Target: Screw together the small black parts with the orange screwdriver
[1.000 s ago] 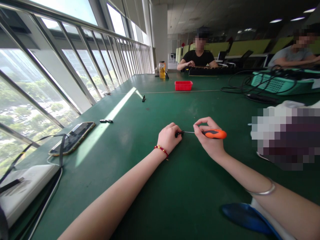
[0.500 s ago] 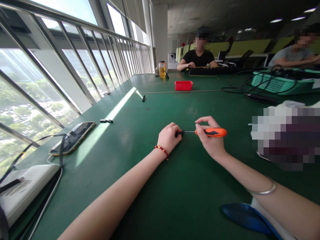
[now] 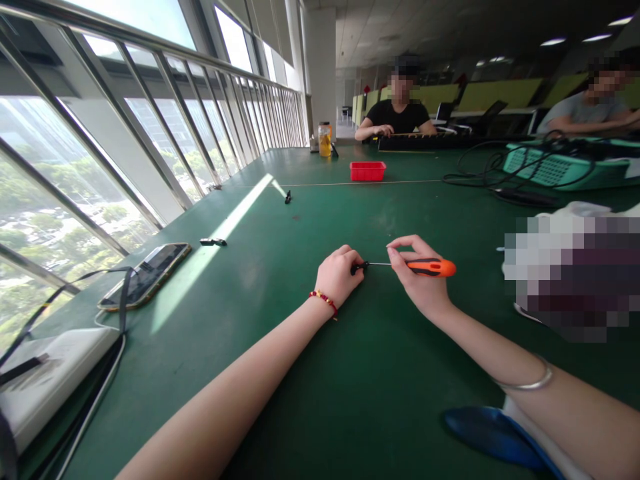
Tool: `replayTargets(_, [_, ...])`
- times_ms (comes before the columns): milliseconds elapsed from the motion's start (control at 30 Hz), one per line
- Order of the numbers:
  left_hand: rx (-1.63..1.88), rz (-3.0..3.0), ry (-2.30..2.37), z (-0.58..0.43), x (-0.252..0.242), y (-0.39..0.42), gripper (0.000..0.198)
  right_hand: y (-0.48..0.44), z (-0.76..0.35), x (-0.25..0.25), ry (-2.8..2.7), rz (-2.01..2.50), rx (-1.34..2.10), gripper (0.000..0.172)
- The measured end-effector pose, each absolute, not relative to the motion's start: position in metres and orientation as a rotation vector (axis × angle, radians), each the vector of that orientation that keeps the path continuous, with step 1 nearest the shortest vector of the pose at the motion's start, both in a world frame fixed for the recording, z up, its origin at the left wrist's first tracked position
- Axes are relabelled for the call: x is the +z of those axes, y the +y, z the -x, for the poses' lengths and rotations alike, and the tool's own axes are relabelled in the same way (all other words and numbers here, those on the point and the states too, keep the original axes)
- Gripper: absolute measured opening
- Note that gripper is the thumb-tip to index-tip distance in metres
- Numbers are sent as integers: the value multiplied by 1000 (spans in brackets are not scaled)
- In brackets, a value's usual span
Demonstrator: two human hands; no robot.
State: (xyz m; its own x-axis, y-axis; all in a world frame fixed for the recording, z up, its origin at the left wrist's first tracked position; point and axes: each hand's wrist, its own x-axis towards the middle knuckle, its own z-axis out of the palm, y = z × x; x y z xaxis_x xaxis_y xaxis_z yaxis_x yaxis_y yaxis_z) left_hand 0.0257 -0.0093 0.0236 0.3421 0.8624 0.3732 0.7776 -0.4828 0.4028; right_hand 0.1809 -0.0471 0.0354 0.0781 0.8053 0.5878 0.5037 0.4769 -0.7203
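My left hand [image 3: 339, 275] rests on the green table [image 3: 280, 373], its fingers closed around a small black part [image 3: 358, 267], most of which they hide. In my right hand [image 3: 421, 280] is a screwdriver [image 3: 436, 267] with an orange and black handle, held level between thumb and fingers. Its thin metal shaft points left, and the tip meets the black part at my left fingertips. Whether the tip sits in a screw is too small to tell.
Left lie a phone [image 3: 147, 275], a black piece [image 3: 213, 242] and a white power strip [image 3: 55, 380] with cables. Farther off are another black piece [image 3: 287, 197], a red box [image 3: 367, 171], a jar [image 3: 325, 140] and a green basket [image 3: 555, 165]. Two people sit beyond.
My right hand's fingers have shifted slightly left along the screwdriver, and its handle appears turned a little. My left hand and the black part stay in place.
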Motion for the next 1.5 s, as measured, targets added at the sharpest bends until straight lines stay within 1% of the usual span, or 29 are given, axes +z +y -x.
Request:
replayTargets(67, [827, -2445, 1506, -26, 24, -9, 9, -47, -180, 36, -1547, 1121, 312, 12])
replayTargets(133, [823, -2444, 1508, -25, 24, -10, 9, -44, -181, 34, -1493, 1057, 281, 27])
replayTargets(167, [818, -2442, 1510, -25, 24, -10, 9, -42, -181, 33, -1471, 1034, 272, 32])
replayTargets(200, [813, -2440, 1513, -25, 24, -9, 10, -40, -181, 31, -1455, 1024, 263, 34])
replayTargets(267, [801, -2435, 1517, -25, 24, -9, 10, -38, -183, 29, -1449, 1046, 244, 28])
replayTargets(400, [803, -2434, 1518, -25, 24, -9, 10, -41, -185, 29, -1509, 1080, 234, 6])
replayTargets(567, [809, -2456, 1518, -25, 25, -10, 10, -49, -180, 31, -1587, 957, 312, 10])
replayTargets(833, [806, -2448, 1520, -26, 25, -11, 9, -50, -178, 29, -1638, 982, 340, 8])
replayTargets(1133, [807, -2451, 1521, -26, 24, -10, 8, -51, -175, 34, -1622, 1043, 343, 13])
replayTargets(1233, [801, -2447, 1525, -26, 24, -10, 8, -51, -174, 33, -1590, 1058, 362, 9])
replayTargets(1267, [799, -2446, 1526, -26, 24, -11, 8, -50, -174, 33, -1574, 1048, 370, 12])
replayTargets(1367, [795, -2450, 1526, -26, 25, -11, 9, -49, -174, 31, -1530, 982, 365, 30])
replayTargets(1433, [796, -2452, 1526, -26, 25, -11, 9, -49, -175, 30, -1531, 958, 337, 31])
replayTargets(1500, [790, -2447, 1527, -26, 26, -11, 9, -49, -176, 31, -1561, 994, 302, 25])
